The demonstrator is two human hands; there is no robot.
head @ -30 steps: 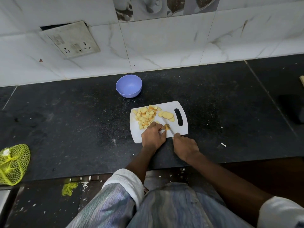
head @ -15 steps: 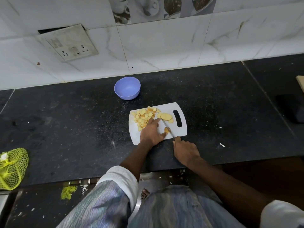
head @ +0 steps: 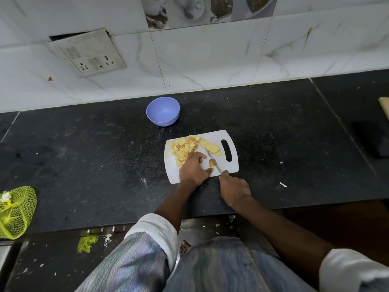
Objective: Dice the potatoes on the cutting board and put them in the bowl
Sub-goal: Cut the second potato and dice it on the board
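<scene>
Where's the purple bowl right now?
In the head view the purple bowl sits on the black counter near the tiled wall, just beyond the cutting board's far left corner.

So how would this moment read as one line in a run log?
stage: dicing | left hand: holds slice on board | right hand: grips knife, cutting | dice pile: on board | bowl: empty

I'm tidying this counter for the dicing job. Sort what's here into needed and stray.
Needed: cutting board; diced potato; potato slices; piece being cut; knife; purple bowl, empty; left hand; right hand.

Stray: yellow mesh bag; white scrap; dark object.
</scene>
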